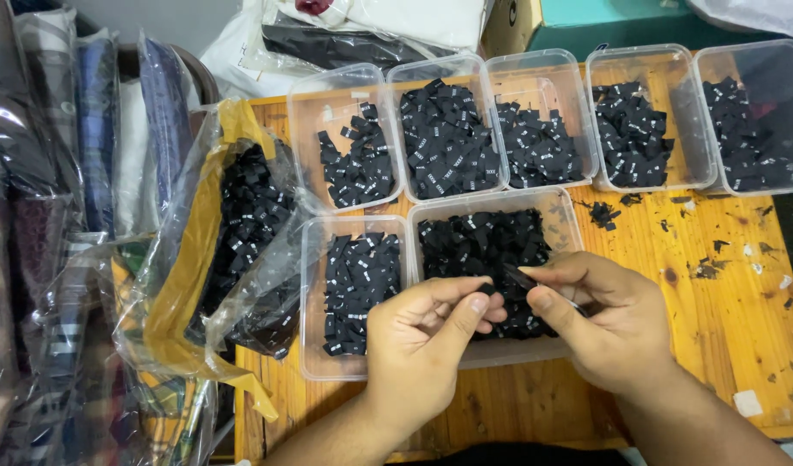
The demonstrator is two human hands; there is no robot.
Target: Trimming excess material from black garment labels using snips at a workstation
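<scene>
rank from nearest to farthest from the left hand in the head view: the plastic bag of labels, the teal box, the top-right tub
1. plastic bag of labels, just left of the left hand.
2. teal box, at the back beyond the tubs.
3. top-right tub, far right corner.

Bright even light, soft shadows, sharp focus.

A garment workshop: tubs of black woven labels (448, 138) on a wooden table (716, 293), bagged clothing (60, 129) alongside.
</scene>
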